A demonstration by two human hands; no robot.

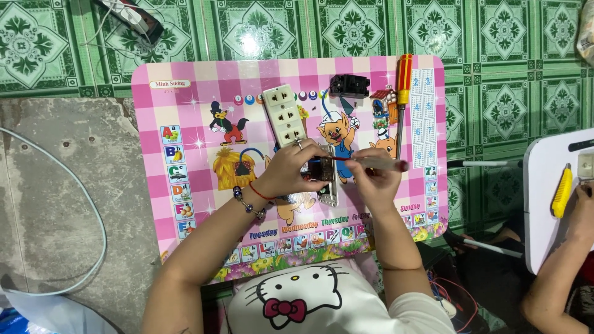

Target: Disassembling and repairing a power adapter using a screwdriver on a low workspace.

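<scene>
Hands meet over a small socket part (pixel 318 176) lying on a pink cartoon desk (pixel 185 124): the left hand (pixel 291 170), wearing a bead bracelet, is closed around the part and pins it down, while the right hand (pixel 374 176) is curled tightly around a thin screwdriver (pixel 371 162) whose tip points left into the part. Just beyond the left hand lies a white triple socket strip (pixel 283 115), and beyond the right hand sit a black block (pixel 349 85) and a red-and-yellow screwdriver (pixel 402 99). Far to the right, another person's arm (pixel 560 272) rests by a white desk (pixel 541 210) holding a yellow tool (pixel 562 192).
</scene>
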